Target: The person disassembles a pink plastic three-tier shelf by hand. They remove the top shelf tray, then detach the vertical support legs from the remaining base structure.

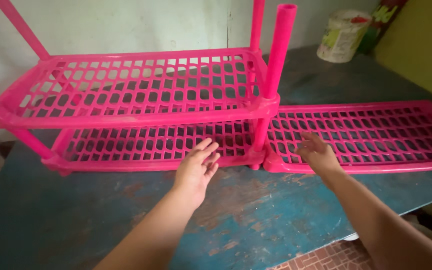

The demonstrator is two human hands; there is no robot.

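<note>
A pink plastic rack (136,95) with two slatted shelves joined by pink tubes stands on a worn blue table (76,220). A loose pink shelf (376,135) lies flat to its right, touching the rack's corner. My left hand (198,167) hovers open, fingers spread, just in front of the rack's lower shelf (141,145). My right hand (316,152) reaches over the near left edge of the loose shelf, fingers apart, holding nothing. A pink tube (278,50) rises upright from the rack's right front corner.
A white plastic tub (343,35) with a printed label stands at the table's far right, next to a yellow panel (426,45). A pale wall is behind the rack. The table's front right edge drops off to a tiled floor (331,257).
</note>
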